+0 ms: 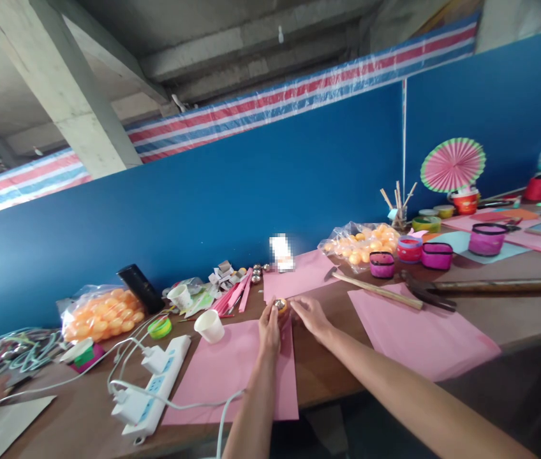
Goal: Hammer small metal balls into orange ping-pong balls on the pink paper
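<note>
My left hand (pixel 269 326) is closed around a small round orange thing with a shiny silver ball (pixel 280 304) at its top, above the edge of a pink paper sheet (pixel 232 363). Just to its right, my right hand (pixel 311 315) has its fingers stretched toward the silver ball; whether a fingertip touches it I cannot tell. A white paper cup (pixel 209 326) stands on the pink sheet, left of my hands. Behind them lies another pink sheet (pixel 309 271).
A white power strip (pixel 168 382) with plugs and cables lies front left. Bags of orange balls (pixel 103 317) sit left and back right. On the right are a hammer (pixel 376 288), a larger hammer (pixel 490 287), pink sheets (pixel 423 344) and magenta containers (pixel 437 256). A blue partition (pixel 232 197) stands behind.
</note>
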### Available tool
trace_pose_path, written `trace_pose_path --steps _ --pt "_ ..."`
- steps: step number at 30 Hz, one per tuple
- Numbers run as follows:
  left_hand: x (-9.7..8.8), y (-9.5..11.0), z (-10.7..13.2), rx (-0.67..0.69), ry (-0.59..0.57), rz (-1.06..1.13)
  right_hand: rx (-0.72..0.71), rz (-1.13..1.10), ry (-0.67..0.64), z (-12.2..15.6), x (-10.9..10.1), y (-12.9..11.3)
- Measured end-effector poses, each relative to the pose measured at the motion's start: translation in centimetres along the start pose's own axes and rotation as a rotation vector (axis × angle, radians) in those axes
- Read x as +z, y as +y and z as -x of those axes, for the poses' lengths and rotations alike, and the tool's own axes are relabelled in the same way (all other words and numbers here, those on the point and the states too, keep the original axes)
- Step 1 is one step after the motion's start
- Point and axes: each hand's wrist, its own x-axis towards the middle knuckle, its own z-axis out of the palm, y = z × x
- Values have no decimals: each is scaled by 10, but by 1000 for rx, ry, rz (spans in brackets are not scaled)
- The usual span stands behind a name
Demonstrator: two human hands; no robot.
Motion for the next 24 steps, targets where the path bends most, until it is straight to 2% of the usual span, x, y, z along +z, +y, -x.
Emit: trace_pose_path --steps 5,14,24 --pt "0 -1 -1 1 17 14 0 12 28 0 0 0" --pt "2 2 1 20 26 -94 -17 4 -8 -1 -1 3" --pt "3 3 1 26 63 -145 0 35 29 1 1 -6"
